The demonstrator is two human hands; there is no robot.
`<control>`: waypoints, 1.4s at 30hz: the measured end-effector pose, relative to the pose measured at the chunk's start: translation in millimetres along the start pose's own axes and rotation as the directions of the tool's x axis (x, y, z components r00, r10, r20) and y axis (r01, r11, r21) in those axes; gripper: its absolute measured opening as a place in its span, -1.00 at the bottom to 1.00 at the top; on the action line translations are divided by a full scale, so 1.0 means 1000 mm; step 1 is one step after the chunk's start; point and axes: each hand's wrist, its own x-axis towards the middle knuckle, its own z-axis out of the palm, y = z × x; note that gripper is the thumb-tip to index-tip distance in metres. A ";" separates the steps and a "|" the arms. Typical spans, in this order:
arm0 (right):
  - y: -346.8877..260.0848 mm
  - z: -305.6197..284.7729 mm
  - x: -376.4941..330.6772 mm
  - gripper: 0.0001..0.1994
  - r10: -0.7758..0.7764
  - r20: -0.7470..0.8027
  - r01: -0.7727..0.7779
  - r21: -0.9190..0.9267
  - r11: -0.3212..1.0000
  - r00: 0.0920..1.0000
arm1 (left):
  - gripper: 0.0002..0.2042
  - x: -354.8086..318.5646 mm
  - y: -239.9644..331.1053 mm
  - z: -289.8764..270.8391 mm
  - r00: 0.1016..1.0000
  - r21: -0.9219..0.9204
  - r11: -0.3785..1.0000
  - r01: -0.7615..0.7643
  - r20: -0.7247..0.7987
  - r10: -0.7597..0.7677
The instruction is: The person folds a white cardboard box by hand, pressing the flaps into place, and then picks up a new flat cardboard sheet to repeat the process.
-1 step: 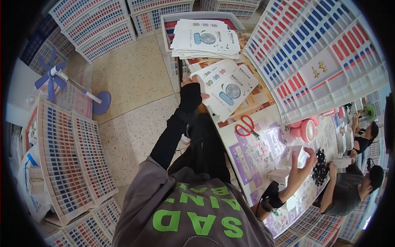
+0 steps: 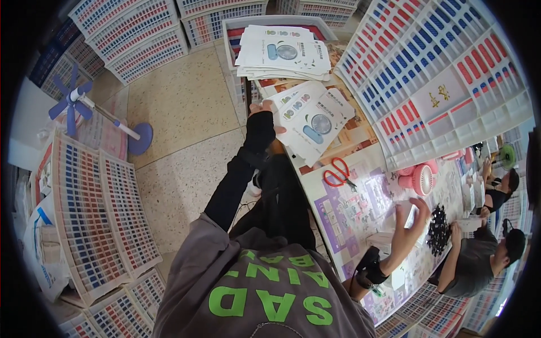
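My left hand (image 2: 261,125), in a black fingerless sleeve, rests at the table's left edge. Its thumb is spread toward several overlapping flat white printed cartons (image 2: 301,135), touching their near-left corner. My right hand (image 2: 407,231), with a black band at the wrist, curves its thumb and fingers around a small white box (image 2: 413,213); the hand hides part of it. Below and left of that hand, another white box (image 2: 381,241) is on the table. Red-handled scissors (image 2: 336,172) lie between my hands, nearer the cartons.
A stack of printed cartons (image 2: 282,53) stands at the far end. A white crate (image 2: 417,121) leans along the right side. Beyond my right hand are pink handheld fans (image 2: 421,179) and small black parts (image 2: 437,234). Two co-workers sit at the right; a purple fan (image 2: 72,101) stands left.
My right hand has shifted slightly left and away from me, fingers still around the white box. The left hand stays at the cartons.
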 end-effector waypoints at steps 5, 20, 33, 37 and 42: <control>-0.068 0.059 0.032 -0.55 -0.194 0.302 0.122 0.242 0.963 0.933 | -0.47 -0.010 0.009 -0.028 0.978 -0.121 0.971 -0.207 -0.019 0.207; -0.126 0.091 0.055 -0.65 -0.607 0.054 0.556 0.342 0.758 0.793 | -0.13 -0.129 0.095 -0.117 0.903 -0.823 0.567 0.043 0.275 0.331; -0.134 0.097 0.013 -0.55 -0.601 -0.096 0.559 0.508 0.656 0.793 | -0.53 -0.181 0.108 -0.096 0.926 -0.713 0.700 0.040 0.289 0.242; -0.142 0.082 0.015 -0.42 -0.623 -0.048 0.548 0.532 0.646 0.781 | -0.60 -0.183 0.099 -0.096 0.918 -0.693 0.707 -0.140 0.177 0.355; -0.142 0.091 0.017 -0.39 -0.626 -0.185 0.522 0.747 0.411 0.757 | -0.50 -0.168 0.112 -0.088 0.954 -0.835 0.542 -0.088 0.086 0.287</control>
